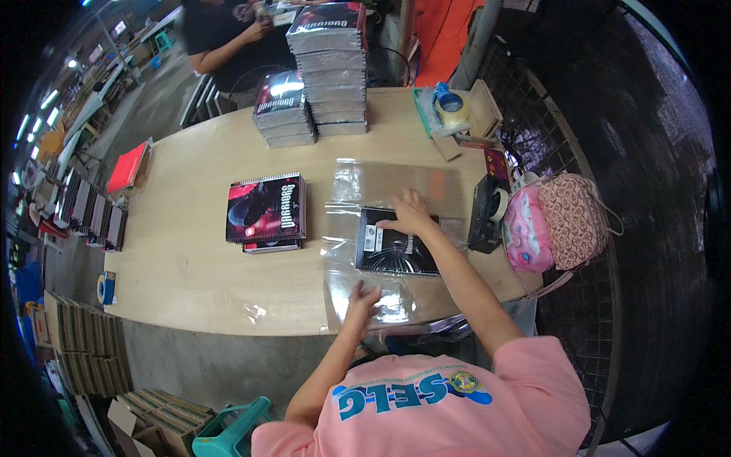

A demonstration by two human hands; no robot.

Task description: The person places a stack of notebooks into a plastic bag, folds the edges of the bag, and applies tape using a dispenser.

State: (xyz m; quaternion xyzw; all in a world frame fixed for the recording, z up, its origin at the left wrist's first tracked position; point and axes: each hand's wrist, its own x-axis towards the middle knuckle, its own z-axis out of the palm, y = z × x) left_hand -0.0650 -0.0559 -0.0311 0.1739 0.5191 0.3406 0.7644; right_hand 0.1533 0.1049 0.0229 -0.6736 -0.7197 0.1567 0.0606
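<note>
Clear plastic film (pixel 381 228) lies spread over the near right part of the wooden worktop (pixel 190 282), and a black spiral notebook (pixel 396 250) rests back-cover up in the middle of it. Everything else is easiest to place from that notebook.

The right hand (pixel 410 213) lies flat on the notebook's far edge, fingers spread, pressing down rather than gripping. The left hand (pixel 364 295) lies on the film just nearer than the notebook, fingers loosely spread on the sheet's near flap; it holds nothing.

As a judgement, the wrapping is at an early stage: the notebook is set on the film, but no flap is folded over it and no tape is on it.

To the left of the notebook sits a small pile of red-and-black notebooks (pixel 266 212), apparently not yet wrapped. Beyond it, at the far edge of the worktop, stand two taller stacks (pixel 331 68). To the right, close by, stands a black tape dispenser (pixel 488 213), with a pink patterned bag (pixel 560 221) past it. A roll of tape (pixel 451 107) lies farther off to the right. Another person (pixel 228 38) works behind the stacks.
</note>
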